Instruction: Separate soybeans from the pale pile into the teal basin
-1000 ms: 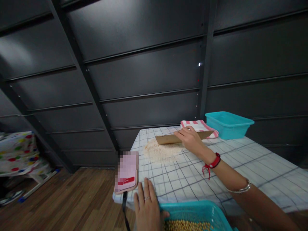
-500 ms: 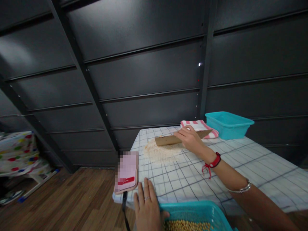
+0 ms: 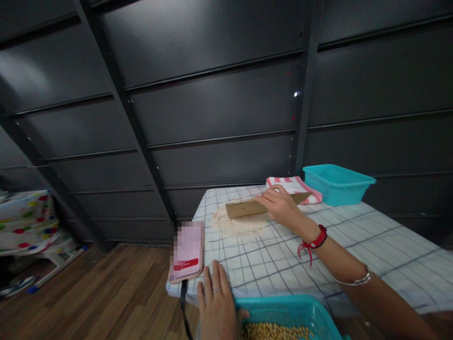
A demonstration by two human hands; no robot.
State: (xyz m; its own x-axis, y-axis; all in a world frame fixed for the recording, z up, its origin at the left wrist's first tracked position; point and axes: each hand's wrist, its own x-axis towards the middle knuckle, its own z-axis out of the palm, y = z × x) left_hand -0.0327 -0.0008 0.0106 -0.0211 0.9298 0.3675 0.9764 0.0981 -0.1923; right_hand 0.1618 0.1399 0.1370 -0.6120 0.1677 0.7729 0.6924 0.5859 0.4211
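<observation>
My right hand [image 3: 278, 204] is closed on the upper edge of a long strip of brown cardboard [image 3: 244, 209]. The strip stands on edge, tilted, in a patch of pale powder [image 3: 237, 229] with coarser tan bits, spread over the checked tablecloth [image 3: 283, 259]. Near the front edge of the table, my left hand [image 3: 217, 302] lies with its fingers stretched out over the cloth. Its thumb reaches over the left rim of a turquoise plastic basket [image 3: 279, 301], which holds many small yellow beans or grains [image 3: 279, 331].
A phone in a pink case [image 3: 187, 250] lies at the table's left edge, a black strap [image 3: 183, 302] hanging from it. Behind the cardboard are a folded pink-striped towel [image 3: 283, 182] and a second turquoise tub [image 3: 334, 186]. A dark panelled wall [image 3: 219, 108] stands behind the table.
The cardboard's left end has tipped slightly down and toward me in the powder. My left hand stays in place by the basket.
</observation>
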